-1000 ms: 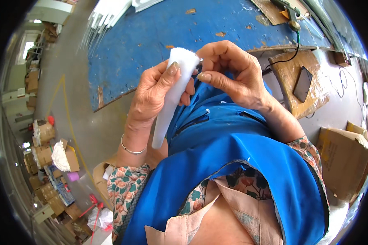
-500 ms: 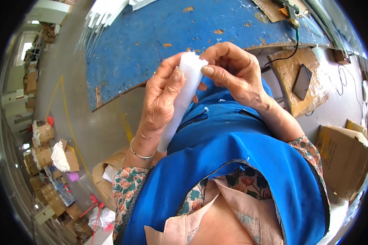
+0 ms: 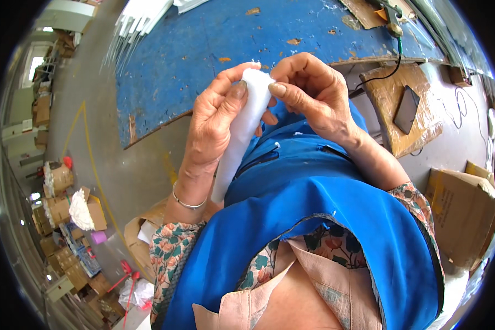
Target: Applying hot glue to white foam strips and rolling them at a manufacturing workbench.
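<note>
Across the far side, a scuffed blue worktable (image 3: 165,71). Draped over the near middle, a blue apron (image 3: 313,203). At near right, a brown carton (image 3: 459,214); beyond, a film-wrapped cardboard slab (image 3: 426,124). At far left on the table, a bundle of thin white rods (image 3: 140,22).

Above the apron, just short of the table's edge, a left hand (image 3: 214,118) and a right hand (image 3: 316,96). Between them, a white roll (image 3: 245,118), tilted, far end leaning right, near end just beside the left wrist. On the left, grasping the roll: thumb in front, fingers behind. On the right, thumb and forefinger pinching the far end's ragged rim (image 3: 261,76), other fingers curled, away from the roll.

Likely trouble: tearing or stretching at the rim, from too hard a tug by the right fingertips. Also possible: creasing or flattening under too firm a left thumb, or slipping and unrolling under too light a one. Smallest, white lint (image 3: 276,146) on the apron; perhaps more to come from rubbing at the frayed edge.
</note>
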The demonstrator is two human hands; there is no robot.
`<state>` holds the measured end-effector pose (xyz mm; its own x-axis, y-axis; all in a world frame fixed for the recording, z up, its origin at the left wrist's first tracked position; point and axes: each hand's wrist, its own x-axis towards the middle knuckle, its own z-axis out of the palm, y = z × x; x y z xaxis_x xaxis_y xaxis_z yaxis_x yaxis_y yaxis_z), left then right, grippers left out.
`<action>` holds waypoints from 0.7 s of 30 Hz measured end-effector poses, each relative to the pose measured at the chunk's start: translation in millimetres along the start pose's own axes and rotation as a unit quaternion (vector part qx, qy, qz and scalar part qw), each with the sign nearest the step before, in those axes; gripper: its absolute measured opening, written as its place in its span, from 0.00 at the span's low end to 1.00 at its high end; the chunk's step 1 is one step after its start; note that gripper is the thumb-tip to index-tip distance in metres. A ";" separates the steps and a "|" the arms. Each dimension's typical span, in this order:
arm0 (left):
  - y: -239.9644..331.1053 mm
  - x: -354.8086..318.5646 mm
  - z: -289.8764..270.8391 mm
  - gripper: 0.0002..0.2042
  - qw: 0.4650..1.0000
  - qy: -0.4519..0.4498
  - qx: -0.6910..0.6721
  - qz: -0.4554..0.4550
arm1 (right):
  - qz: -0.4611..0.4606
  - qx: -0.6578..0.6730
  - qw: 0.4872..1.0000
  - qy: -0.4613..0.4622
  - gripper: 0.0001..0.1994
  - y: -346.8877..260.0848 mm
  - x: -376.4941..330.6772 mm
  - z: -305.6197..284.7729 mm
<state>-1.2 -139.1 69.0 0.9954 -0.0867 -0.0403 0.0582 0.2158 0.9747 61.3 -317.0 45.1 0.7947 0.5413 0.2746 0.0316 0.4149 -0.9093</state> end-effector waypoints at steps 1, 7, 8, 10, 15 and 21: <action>-1.8 1.2 -0.5 0.19 1.000 -0.003 -0.007 -0.002 | 0.008 0.006 1.000 -0.007 0.05 -0.5 -0.2 -1.2; -9.4 6.7 -1.5 0.18 1.000 -0.007 -0.008 -0.009 | 0.024 0.006 1.000 -0.012 0.05 1.9 -0.9 -6.7; -9.9 7.4 -1.0 0.18 1.000 -0.003 -0.007 -0.012 | 0.025 -0.007 1.000 -0.003 0.05 3.8 -0.8 -7.6; -11.8 9.7 0.0 0.18 1.000 0.001 -0.008 -0.018 | 0.040 -0.013 0.999 0.012 0.06 8.0 -0.1 -11.1; -19.9 17.4 -6.0 0.20 0.999 0.002 -0.026 -0.043 | 0.076 0.008 0.996 0.047 0.09 21.5 1.7 -21.2; -35.8 11.4 -16.9 0.18 0.996 -0.008 0.034 -0.080 | 0.087 0.003 0.993 0.079 0.07 35.8 1.0 -32.5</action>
<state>9.4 -131.4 30.0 0.9726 -0.1295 -0.1930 0.2098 0.1325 0.9687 82.9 -325.3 2.6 0.8734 0.4832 0.0604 -0.1177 0.3299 -0.9367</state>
